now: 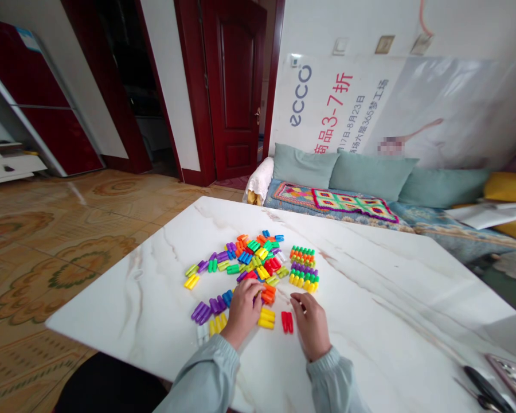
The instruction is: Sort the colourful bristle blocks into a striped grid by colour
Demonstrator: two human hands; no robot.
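My left hand (244,305) is closed, its thumb and index finger at the left edge of the orange plastic pieces (269,294). Just below them lie yellow pieces (266,318). My right hand (312,326) hovers a little to the right, fingers bent into a pinch; whatever is between its tips is too small to make out. Beside it lies a red pair of pieces (287,322). Purple pieces (201,312), yellow ones (217,324) and pale grey ones (202,334) sit left of my left hand. Beyond is a loose multicoloured pile (253,255).
A block of joined pieces in coloured rows (303,268) stands right of the pile. All this rests on a white marbled table (382,321). Black-handled scissors (485,387) and a phone-like object (513,376) lie at the right front edge. A sofa (417,215) stands behind the table.
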